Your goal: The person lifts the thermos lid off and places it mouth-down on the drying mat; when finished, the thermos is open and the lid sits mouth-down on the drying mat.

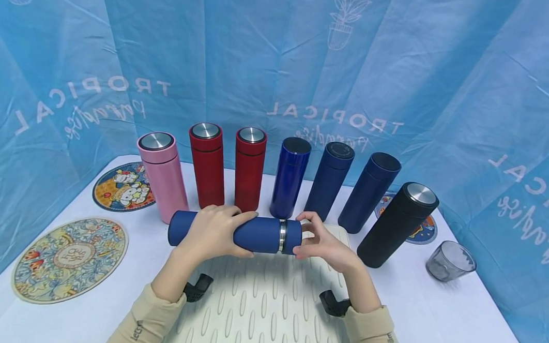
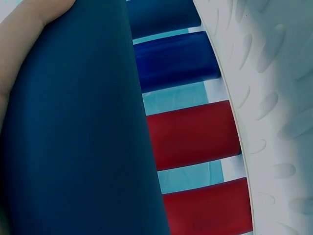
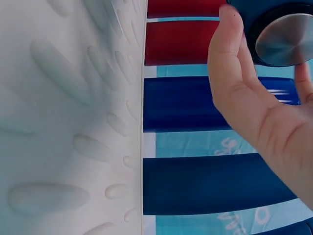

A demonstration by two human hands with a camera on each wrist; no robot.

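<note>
A matte dark blue thermos flask point(image 1: 262, 236) lies level across the front of the person, over a white textured mat point(image 1: 249, 305). My left hand point(image 1: 213, 231) grips its body from above, thumb toward the lid end. At the right end, the fingers and thumb of my right hand point(image 1: 322, 241) hold the blue lid point(image 1: 293, 237). A shiny metal band point(image 1: 282, 236) shows between lid and body. In the right wrist view the lid's round silver top point(image 3: 286, 39) faces the palm. The flask body point(image 2: 83, 122) fills the left side of the left wrist view.
Behind stand a pink flask point(image 1: 162, 178), two red flasks point(image 1: 208, 168), several blue flasks point(image 1: 289, 180) and a black flask point(image 1: 392, 229). A grey glass point(image 1: 449, 261) stands at right. A floral round mat point(image 1: 69, 259) lies left; a cartoon mat point(image 1: 124, 187) is behind it. Blue curtain point(image 1: 280, 63) encloses the table.
</note>
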